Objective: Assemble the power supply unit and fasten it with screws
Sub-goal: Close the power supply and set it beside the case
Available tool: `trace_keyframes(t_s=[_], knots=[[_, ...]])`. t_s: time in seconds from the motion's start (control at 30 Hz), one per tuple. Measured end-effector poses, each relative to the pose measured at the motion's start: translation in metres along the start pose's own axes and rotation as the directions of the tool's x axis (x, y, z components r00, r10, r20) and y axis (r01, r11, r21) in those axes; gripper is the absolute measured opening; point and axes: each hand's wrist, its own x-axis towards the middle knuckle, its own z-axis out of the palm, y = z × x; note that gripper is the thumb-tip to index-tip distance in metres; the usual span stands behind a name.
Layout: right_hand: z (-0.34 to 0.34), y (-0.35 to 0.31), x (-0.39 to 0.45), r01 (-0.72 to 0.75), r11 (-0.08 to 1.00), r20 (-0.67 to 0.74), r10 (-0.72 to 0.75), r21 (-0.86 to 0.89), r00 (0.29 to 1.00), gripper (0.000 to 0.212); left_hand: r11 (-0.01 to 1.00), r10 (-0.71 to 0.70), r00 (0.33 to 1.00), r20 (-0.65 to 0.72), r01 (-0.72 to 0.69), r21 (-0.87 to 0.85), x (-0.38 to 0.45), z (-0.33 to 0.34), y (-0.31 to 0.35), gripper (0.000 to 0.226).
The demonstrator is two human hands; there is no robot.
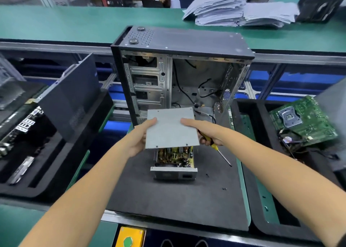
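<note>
Dark foam mat (168,200): your left hand (139,140) and right hand (204,132), which also grips the screwdriver (217,149), hold the cover plate (171,127) above the open power supply (174,164), presumably for closing.

Computer case (179,74) blocks far side; cover plate (171,128) overhangs open power supply (174,162); mat (168,200) free nearer.

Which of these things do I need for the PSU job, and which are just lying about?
Job: cover, held by left hand and right hand; PSU base; screwdriver in right hand; screws on mat.
Lying about: case, motherboard, papers, side panel.
</note>
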Motion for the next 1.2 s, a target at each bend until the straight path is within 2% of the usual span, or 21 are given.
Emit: trace_keyframes(t_s=[0.07,0.13,0.37,0.57,0.7,0.87,1.2], knots=[[-0.003,0.01,0.001,-0.025,1.0,0.0,0.025,-0.009,1.0,0.059,0.999,-0.021,1.0,-0.004,0.021,0.046,0.002,0.001,-0.007,0.043],[-0.005,0.017,0.0,-0.052,0.998,0.016,0.052,-0.039,0.998,0.062,0.996,-0.035,0.999,0.001,0.034,0.088,0.005,-0.002,-0.013,0.041],[-0.002,0.02,0.001,-0.11,0.992,0.157,0.118,-0.059,0.98,0.052,0.979,-0.023,1.0,0.005,0.022,0.201,0.014,-0.019,-0.023,0.068],[-0.003,0.025,0.004,-0.126,0.989,0.236,0.141,-0.078,0.961,0.047,0.976,-0.028,0.998,0.062,0.014,0.217,0.022,-0.029,-0.031,0.063],[-0.001,0.033,0.007,-0.151,0.985,0.229,0.166,-0.083,0.959,0.051,0.977,-0.054,0.997,0.061,0.04,0.211,0.026,-0.031,-0.041,0.044],[0.007,0.042,0.01,-0.185,0.978,0.205,0.201,-0.095,0.958,0.062,0.955,-0.115,0.992,0.045,0.098,0.282,0.025,-0.037,-0.051,0.066],[0.012,0.052,0.015,-0.185,0.98,0.153,0.195,-0.075,0.969,0.061,0.947,-0.134,0.989,0.068,0.107,0.302,0.033,-0.037,-0.061,0.054]])
